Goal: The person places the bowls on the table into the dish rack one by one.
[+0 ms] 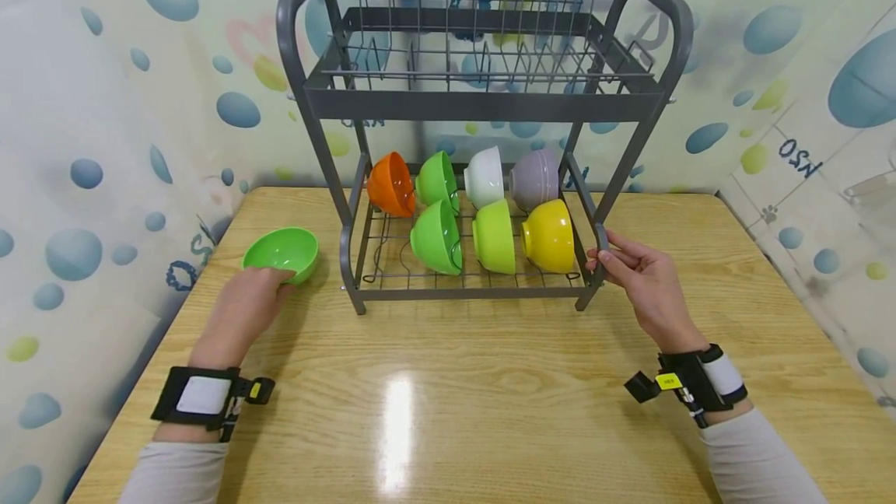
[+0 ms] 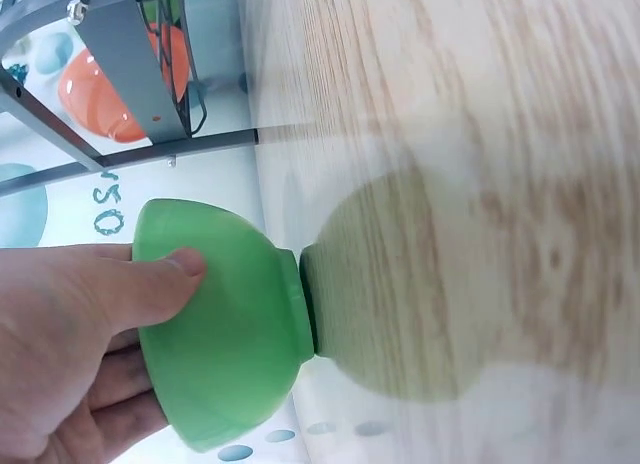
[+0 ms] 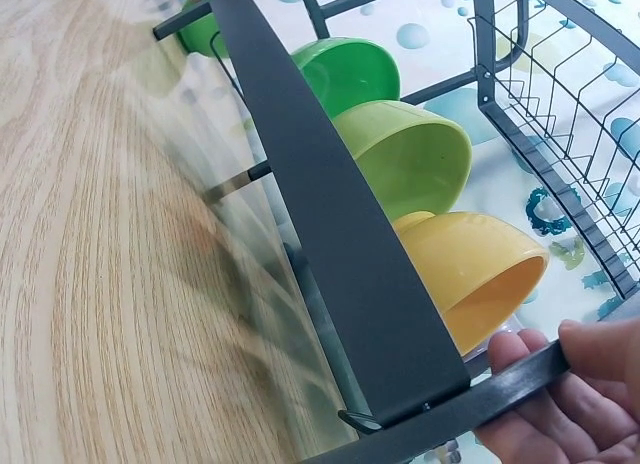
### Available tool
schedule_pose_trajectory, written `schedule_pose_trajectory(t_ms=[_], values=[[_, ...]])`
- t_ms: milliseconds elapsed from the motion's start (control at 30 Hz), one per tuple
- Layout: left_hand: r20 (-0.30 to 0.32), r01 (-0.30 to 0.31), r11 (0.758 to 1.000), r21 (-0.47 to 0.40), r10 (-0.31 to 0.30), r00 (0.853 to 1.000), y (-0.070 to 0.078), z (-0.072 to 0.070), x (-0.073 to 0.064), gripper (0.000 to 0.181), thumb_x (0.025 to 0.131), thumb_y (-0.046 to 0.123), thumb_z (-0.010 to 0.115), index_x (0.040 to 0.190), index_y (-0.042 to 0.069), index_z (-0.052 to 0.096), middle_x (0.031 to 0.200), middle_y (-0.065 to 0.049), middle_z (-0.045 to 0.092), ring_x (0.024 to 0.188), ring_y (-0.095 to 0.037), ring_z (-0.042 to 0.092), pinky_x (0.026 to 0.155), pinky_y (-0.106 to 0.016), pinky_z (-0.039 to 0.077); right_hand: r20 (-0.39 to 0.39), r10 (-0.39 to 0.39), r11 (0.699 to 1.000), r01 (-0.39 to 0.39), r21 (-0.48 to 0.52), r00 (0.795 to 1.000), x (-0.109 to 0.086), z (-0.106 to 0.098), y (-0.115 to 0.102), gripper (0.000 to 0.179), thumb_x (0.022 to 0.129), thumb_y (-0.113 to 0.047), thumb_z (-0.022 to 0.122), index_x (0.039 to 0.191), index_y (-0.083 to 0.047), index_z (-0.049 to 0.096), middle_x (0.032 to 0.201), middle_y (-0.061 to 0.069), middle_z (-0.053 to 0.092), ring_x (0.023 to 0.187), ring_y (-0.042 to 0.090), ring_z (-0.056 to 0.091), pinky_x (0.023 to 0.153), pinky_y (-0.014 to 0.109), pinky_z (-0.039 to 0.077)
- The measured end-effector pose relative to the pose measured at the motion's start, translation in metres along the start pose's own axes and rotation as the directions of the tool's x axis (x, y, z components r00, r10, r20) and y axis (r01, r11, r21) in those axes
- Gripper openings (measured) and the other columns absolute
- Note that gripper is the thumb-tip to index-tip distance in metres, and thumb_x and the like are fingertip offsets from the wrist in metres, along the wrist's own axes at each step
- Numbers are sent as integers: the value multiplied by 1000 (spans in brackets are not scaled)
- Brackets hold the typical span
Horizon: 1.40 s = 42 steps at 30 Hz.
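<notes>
At the table's left, my left hand (image 1: pixel 245 302) pinches the rim of a green bowl (image 1: pixel 290 249). In the left wrist view the thumb lies on the outside of that bowl (image 2: pixel 225 319), and its foot is at the tabletop. My right hand (image 1: pixel 647 286) holds the right front post of a dark grey two-tier dish rack (image 1: pixel 483 106). On the lower tier, bowls lean on their sides: orange (image 1: pixel 389 183), green (image 1: pixel 435 177), white (image 1: pixel 484 177) and purple (image 1: pixel 535 180) behind; green (image 1: pixel 435 238), lime (image 1: pixel 494 237) and yellow (image 1: pixel 549 236) in front.
The rack's upper tier has wire dividers (image 1: pixel 483 61). The wooden table (image 1: pixel 476 403) extends in front and to both sides of the rack. A patterned sheet (image 1: pixel 791 99) hangs behind and beside the table.
</notes>
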<state>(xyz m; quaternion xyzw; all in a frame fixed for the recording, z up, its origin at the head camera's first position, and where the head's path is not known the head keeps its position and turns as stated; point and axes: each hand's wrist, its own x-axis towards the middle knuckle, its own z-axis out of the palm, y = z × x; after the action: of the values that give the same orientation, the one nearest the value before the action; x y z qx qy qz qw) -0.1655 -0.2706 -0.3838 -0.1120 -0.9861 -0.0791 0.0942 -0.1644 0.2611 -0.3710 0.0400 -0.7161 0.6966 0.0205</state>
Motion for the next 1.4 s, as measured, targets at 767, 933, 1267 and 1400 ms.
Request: schedule_pose_trajectory(t_ms=[767, 933, 1267, 1400], values=[[-430, -213, 974, 75, 224, 874, 22, -39, -24, 21, 79, -1, 71, 99, -3, 68, 86, -18, 71, 79, -35, 65, 72, -50, 52, 6, 1, 1000, -1, -15, 1000, 0, 0, 1, 56, 91, -18, 63, 141, 0, 45, 100, -5, 74, 91, 9, 70, 82, 20, 53], [-445, -285, 955, 77, 289, 848, 35, -53, -32, 21, 77, 0, 73, 98, -2, 69, 82, -15, 70, 78, -31, 64, 73, -47, 52, 4, -4, 1000, 4, -4, 1000, 0, 0, 0, 56, 91, -17, 63, 141, 2, 44, 99, -7, 74, 90, 9, 71, 82, 20, 53], [-480, -434, 898, 67, 410, 775, 66, -65, -47, 24, 94, 18, 58, 95, -2, 71, 82, -12, 71, 75, -27, 65, 68, -44, 53, 0, -6, 1000, 6, -4, 1000, -1, 1, -1, 57, 91, -17, 63, 141, 2, 44, 98, -7, 74, 90, 9, 71, 82, 20, 54], [-486, -467, 882, 66, 437, 757, 76, -68, -53, 27, 96, 22, 56, 95, 0, 73, 82, -10, 71, 76, -25, 65, 68, -42, 54, 0, -8, 1000, 8, -1, 1000, 0, 1, -1, 56, 91, -16, 63, 141, 2, 44, 98, -7, 74, 90, 9, 71, 81, 20, 54]])
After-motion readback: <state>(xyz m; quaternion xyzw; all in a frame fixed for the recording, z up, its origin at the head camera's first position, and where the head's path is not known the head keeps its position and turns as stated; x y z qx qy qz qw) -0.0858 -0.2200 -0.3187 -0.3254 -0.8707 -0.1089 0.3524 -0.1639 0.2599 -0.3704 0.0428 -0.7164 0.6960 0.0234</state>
